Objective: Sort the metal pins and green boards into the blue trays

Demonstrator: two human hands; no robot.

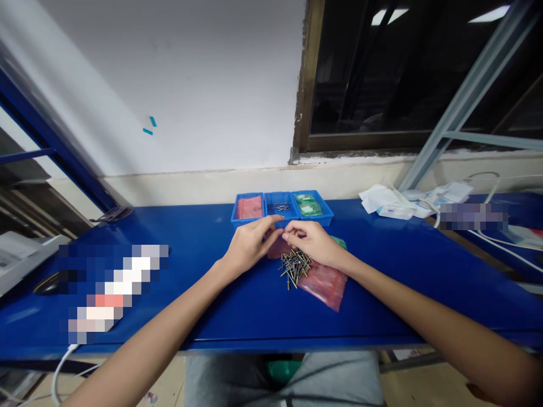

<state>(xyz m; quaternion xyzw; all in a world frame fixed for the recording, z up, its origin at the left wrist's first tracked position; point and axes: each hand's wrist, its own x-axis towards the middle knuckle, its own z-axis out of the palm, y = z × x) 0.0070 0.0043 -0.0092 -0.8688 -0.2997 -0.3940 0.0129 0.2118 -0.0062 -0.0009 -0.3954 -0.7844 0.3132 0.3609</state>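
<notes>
My left hand (253,240) is raised over the blue table, its thumb and fingers curled close together; whatever they hold is too small to make out. Close beside it, my right hand (311,240) has its fingertips pinched, and anything between them is hidden. Below the hands lies a pile of metal rivet-like pieces (294,267). A pink plastic bag (326,285) lies flat beside the pile, partly under my right wrist. Part of another pink piece (278,247) shows between the hands, and a green edge (340,243) peeks out past my right wrist.
Behind the hands stand three joined blue trays: a pink bag (249,207) on the left, loose metal pieces (279,207) in the middle, green bags (309,206) on the right. White crumpled packaging (388,202) lies at the back right. A blurred-out object (114,294) with a cable is at left.
</notes>
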